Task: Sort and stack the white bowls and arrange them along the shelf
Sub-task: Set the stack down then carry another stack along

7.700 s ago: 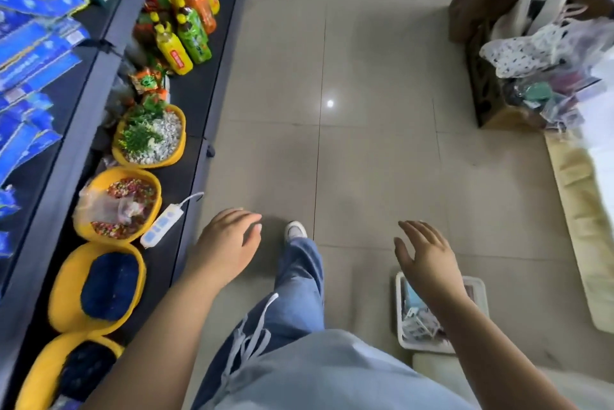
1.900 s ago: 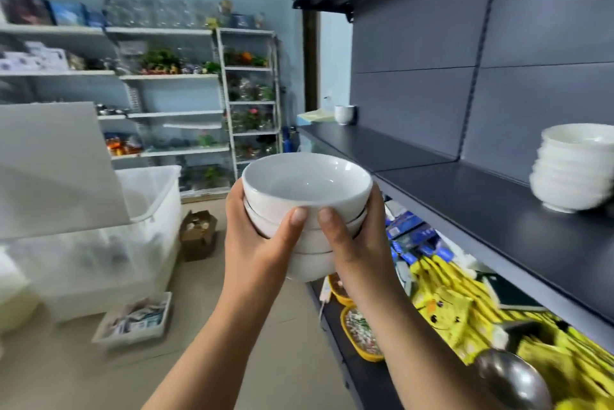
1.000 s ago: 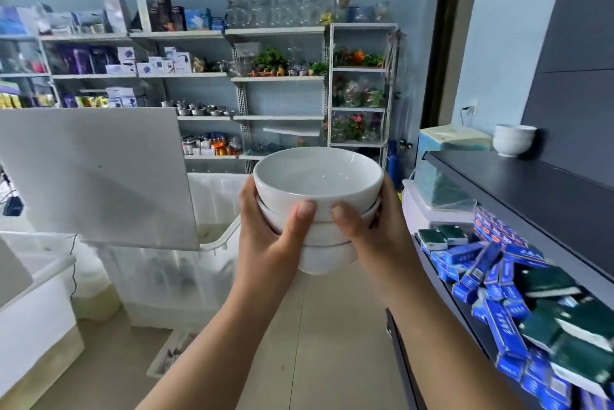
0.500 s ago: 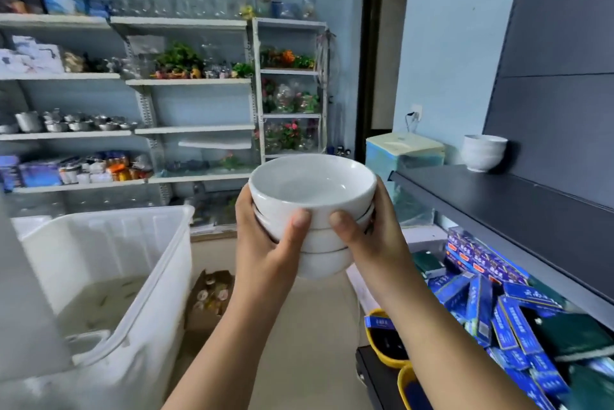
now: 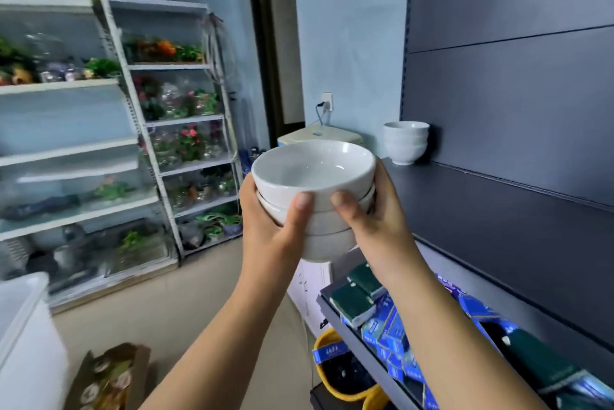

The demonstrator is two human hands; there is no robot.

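left hand (image 5: 269, 230): wrapped round left side of the held stack, thumb laid across its front wall; gripping.
right hand (image 5: 372, 227): wrapped round right side of same stack, thumb on the front, tip close to the other thumb but apart; gripping.
held stack (image 5: 312, 174): white bowls, three rims counted, nested upright, mouths up; carried in the air between both hands, resting on nothing.
green packs (image 5: 352, 300): just below right wrist, at near end of a lower shelf level.
blue boxes (image 5: 382, 330): under right forearm, packed beside the green packs.
yellow basket (image 5: 327, 343): lower again, below the blue boxes; dark contents, not identified.
cardboard box (image 5: 106, 376): on floor, down and left of left forearm; blurred.
white bin (image 5: 23, 326): left of the cardboard box, cut off by the frame edge.
dark shelf (image 5: 481, 227): right of right hand, at about hand level, running away along a dark back panel.
shelf stack (image 5: 405, 145): more white bowls, nested, standing at far end of dark shelf, beyond and right of right hand, well apart from held stack.
pale appliance (image 5: 319, 134): beyond held stack, partly hidden by it.
white rack (image 5: 186, 130): far beyond left hand; plants and glassware, blurred.
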